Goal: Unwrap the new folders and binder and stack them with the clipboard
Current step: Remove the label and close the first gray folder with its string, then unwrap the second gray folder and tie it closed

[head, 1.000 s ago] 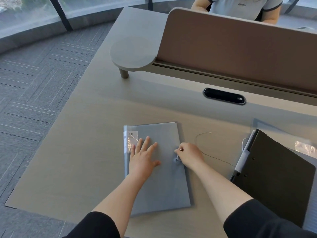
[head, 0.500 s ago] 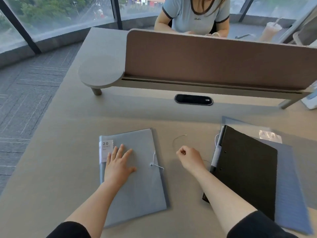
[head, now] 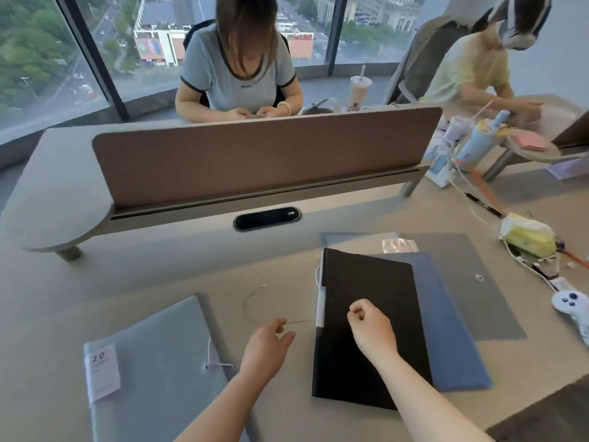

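A grey string-tie folder with a white "20" label lies flat at the front left of the desk. A black binder lies to its right, on top of a blue folder and a grey folder. A thin string curls on the desk between folder and binder. My left hand hovers off the grey folder's right edge, fingers loosely curled by the string's end. My right hand is a closed fist over the black binder; whether it pinches the string is unclear.
A brown divider screen and a black cable slot cross the desk's back. Two people sit beyond it. At the right are cups, cables, a yellow-white bundle and a white controller. Clear wrapping lies behind the binder.
My left hand lifted off the grey folder and moved right toward the string. My right fist moved right, over the black binder. The camera tilted up.
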Demonstrator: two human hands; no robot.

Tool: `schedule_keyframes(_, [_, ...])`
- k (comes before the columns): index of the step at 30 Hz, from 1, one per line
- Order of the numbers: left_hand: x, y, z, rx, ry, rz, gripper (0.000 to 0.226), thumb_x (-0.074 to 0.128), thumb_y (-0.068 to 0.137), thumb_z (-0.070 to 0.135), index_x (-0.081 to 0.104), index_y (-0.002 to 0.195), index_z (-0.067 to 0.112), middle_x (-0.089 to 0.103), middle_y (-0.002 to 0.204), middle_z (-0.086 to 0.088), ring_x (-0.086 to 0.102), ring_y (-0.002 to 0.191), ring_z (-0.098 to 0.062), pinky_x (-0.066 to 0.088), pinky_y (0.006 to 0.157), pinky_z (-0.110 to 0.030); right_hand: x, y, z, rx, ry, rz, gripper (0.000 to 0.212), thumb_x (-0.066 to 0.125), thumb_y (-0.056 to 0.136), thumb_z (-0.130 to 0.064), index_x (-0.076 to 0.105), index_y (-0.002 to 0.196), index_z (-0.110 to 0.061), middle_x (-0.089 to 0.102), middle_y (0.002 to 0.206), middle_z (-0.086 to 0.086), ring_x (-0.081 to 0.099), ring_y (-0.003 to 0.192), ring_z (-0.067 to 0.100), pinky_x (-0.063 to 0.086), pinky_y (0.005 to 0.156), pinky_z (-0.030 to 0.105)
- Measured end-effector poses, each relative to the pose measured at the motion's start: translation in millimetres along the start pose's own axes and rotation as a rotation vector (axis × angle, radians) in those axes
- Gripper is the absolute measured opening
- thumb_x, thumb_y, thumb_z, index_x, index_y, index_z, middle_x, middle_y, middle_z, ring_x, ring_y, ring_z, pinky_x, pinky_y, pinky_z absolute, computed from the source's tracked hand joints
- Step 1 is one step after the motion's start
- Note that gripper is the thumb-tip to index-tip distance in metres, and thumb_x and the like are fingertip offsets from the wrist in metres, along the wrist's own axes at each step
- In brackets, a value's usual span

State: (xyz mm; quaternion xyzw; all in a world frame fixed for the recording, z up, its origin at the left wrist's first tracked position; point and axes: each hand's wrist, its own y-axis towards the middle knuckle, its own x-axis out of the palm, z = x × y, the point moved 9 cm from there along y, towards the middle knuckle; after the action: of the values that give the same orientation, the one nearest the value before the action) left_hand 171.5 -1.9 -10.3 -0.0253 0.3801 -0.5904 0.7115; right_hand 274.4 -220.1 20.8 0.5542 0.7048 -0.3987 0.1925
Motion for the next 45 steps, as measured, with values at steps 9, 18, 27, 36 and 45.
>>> schedule_keyframes(9, [60,21,38,-0.175,-0.103,-0.063,0.061,0.06,0.092,0.042,0.043,0.143,0.013,0.059,0.128,-0.006,0.057,0.117,-0.022,0.043,0.093,-0.03,-79,41,78,0.173,-0.073,0.175,0.043,0.06,0.093,-0.029,0.048,0.134,-0.026,0.05,0.137,0.004,0.047,0.128,0.024,0.048,0.099,0.041])
schedule_keyframes(18, [85,35,52,-0.307,-0.12,0.042,0.065,0.068,0.087,0.043,0.046,0.139,0.011,0.058,0.135,-0.009,0.059,0.117,-0.027,0.046,0.086,-0.032,-136,76,162,0.404,-0.196,0.197,0.086,0.054,0.087,-0.061,0.015,0.154,-0.024,0.031,0.156,0.013,0.033,0.141,0.036,0.033,0.11,0.054])
schedule_keyframes(27, [85,35,48,-0.377,-0.138,0.139,0.057,0.071,0.085,0.04,0.051,0.13,0.011,0.06,0.128,-0.009,0.056,0.096,-0.021,0.048,0.083,-0.036,-141,94,181,0.422,-0.183,0.191,0.076,0.061,0.086,-0.055,0.034,0.146,-0.017,0.049,0.136,0.014,0.05,0.122,0.034,0.047,0.096,0.048])
schedule_keyframes(36, [62,25,39,-0.386,-0.256,0.245,0.049,0.066,0.089,0.037,0.052,0.127,0.008,0.06,0.108,-0.006,0.057,0.086,-0.019,0.049,0.074,-0.034,-108,94,142,0.247,0.252,0.093,0.04,0.06,0.092,-0.044,0.044,0.114,-0.016,0.059,0.105,0.003,0.059,0.081,0.013,0.041,0.055,0.026])
schedule_keyframes(45, [27,3,8,-0.434,-0.364,0.372,0.047,0.061,0.093,0.035,0.052,0.129,0.007,0.06,0.127,-0.015,0.059,0.112,-0.032,0.048,0.098,-0.048,-67,94,79,0.026,0.439,-0.096,0.034,0.064,0.092,-0.034,0.05,0.122,-0.025,0.062,0.11,-0.009,0.062,0.101,0.011,0.046,0.068,0.019])
